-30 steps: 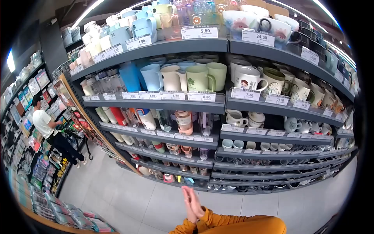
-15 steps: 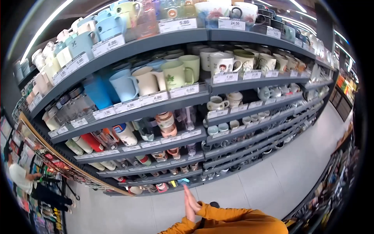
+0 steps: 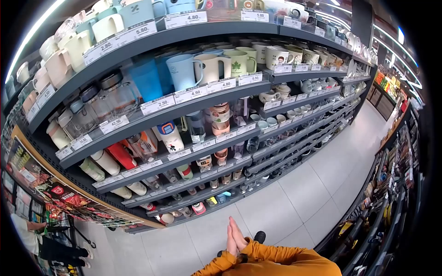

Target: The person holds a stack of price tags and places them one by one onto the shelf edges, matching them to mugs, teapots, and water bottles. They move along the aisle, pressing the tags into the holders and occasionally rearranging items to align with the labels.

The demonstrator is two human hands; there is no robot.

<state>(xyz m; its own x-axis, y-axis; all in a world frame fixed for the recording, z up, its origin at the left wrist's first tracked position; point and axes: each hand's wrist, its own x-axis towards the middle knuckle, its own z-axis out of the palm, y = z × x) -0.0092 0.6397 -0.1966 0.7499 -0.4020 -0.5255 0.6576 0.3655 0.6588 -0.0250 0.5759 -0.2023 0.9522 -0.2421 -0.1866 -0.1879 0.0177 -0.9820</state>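
My left hand (image 3: pixel 231 241) and my right hand (image 3: pixel 238 235) are raised in front of my body at the bottom centre. Their palms lie against each other, with the fingers straight and pointing up. No object shows in either hand. Both arms wear mustard sleeves (image 3: pixel 276 251). Beyond the hands stands a long dark shelf unit (image 3: pixel 184 110). Its upper shelves hold a light blue mug (image 3: pixel 181 72), a green mug with a leaf print (image 3: pixel 238 63), a blue cup (image 3: pixel 145 80) and a white bottle (image 3: pixel 170 138).
Grey floor tiles (image 3: pixel 285 202) run between the shelf unit and a dark rack of goods (image 3: pixel 373 221) at the right. At the lower left, a person (image 3: pixel 50 248) in dark trousers stands by a cart (image 3: pixel 69 225). My shoe (image 3: pixel 260 237) shows beside my sleeve.
The view has turned and come nearer to the left part of the shelves, so the mugs and bottles look larger. My hands remain pressed together, slightly farther right in the picture.
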